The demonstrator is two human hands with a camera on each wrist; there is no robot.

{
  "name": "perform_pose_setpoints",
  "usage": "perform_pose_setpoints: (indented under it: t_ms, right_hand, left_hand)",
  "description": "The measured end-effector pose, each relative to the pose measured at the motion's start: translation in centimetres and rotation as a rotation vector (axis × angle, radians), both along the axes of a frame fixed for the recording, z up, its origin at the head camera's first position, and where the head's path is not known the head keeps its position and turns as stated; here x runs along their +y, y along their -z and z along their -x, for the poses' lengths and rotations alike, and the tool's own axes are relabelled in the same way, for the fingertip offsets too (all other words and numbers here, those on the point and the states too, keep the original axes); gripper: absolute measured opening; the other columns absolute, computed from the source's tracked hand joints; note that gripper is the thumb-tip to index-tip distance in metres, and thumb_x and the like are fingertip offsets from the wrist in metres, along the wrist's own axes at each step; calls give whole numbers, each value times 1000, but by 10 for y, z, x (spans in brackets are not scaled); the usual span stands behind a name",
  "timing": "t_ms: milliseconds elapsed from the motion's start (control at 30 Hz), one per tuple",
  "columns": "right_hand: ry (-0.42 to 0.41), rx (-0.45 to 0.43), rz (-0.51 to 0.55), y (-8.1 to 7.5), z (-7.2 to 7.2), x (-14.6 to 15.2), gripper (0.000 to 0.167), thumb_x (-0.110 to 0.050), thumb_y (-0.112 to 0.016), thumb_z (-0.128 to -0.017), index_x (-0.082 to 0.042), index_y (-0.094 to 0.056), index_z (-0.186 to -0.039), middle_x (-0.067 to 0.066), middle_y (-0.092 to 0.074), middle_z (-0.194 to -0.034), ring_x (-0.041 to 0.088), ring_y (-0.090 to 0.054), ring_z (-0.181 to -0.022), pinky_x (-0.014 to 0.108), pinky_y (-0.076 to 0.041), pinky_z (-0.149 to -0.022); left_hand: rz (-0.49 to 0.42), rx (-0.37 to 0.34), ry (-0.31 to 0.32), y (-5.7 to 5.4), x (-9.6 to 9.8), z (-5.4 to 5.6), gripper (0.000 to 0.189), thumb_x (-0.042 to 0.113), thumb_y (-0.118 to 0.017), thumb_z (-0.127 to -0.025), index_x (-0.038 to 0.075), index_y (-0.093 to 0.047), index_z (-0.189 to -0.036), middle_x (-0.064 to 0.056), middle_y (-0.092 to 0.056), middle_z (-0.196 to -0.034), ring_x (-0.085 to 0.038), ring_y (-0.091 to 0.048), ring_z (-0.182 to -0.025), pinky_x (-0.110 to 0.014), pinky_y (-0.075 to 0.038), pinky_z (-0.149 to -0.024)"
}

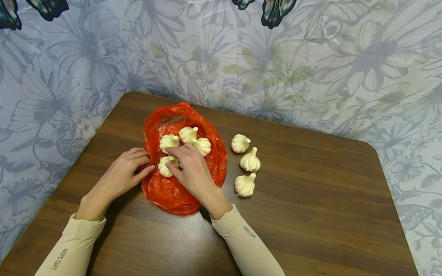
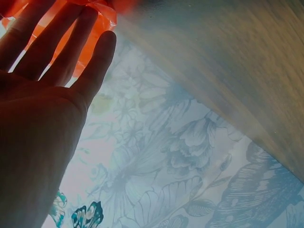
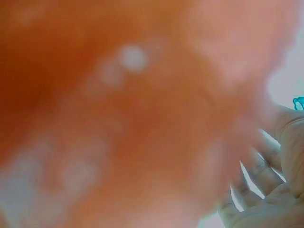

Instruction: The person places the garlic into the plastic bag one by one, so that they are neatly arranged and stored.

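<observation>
A crumpled red plastic bag (image 1: 186, 201) lies spread open on the table, with several garlic bulbs (image 1: 188, 134) inside it. At the bag's left rim, my left hand (image 1: 121, 172) holds the plastic between thumb and fingers. In the left wrist view, the fingers of that hand reach onto the red plastic. My right hand (image 1: 193, 168) reaches in over the bag's front side. Its thumb and forefinger are at the front-left garlic bulb (image 1: 166, 168), partly covering it. Red plastic blurs most of the right wrist view.
Right of the bag, three garlic bulbs (image 1: 244, 185) stand in a loose row on the brown wooden table (image 1: 321, 199). Behind the table's far edge hangs a flower-patterned cloth (image 1: 269, 65). A small dark object (image 1: 205, 214) shows beneath the right wrist.
</observation>
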State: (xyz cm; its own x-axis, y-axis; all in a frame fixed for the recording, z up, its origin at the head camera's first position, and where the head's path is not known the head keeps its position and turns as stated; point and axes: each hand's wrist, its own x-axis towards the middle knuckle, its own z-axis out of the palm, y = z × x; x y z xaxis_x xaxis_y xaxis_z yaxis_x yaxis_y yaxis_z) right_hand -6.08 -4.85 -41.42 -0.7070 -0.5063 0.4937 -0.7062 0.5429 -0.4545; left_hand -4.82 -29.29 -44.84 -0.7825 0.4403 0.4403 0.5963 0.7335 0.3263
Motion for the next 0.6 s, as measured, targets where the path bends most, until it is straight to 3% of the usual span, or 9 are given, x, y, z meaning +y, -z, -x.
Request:
perform_pose_setpoints:
  t_ms: [367, 600]
  right_hand:
    - [47, -19, 66, -14, -5, 12, 31, -16, -82, -93, -8, -76, -122, 4, -78, -117, 21, -64, -106, 29, -56, -93]
    - [31, 15, 84, -25, -12, 21, 29, -18, -80, -96, -8, -75, -122, 3, -77, -119, 21, -64, -109, 29, -55, -97]
  left_hand:
    - [1, -27, -20, 0, 0, -1, 22, 11, -87, -85, 0, -80, -102, -18, -77, -111, -38, -66, -112, -61, -53, -97]
    - [-8, -27, -16, 0, 0, 0, 23, 10, -87, -84, 0, -80, -103, -18, -77, -111, -38, -66, -112, -61, -53, -97]
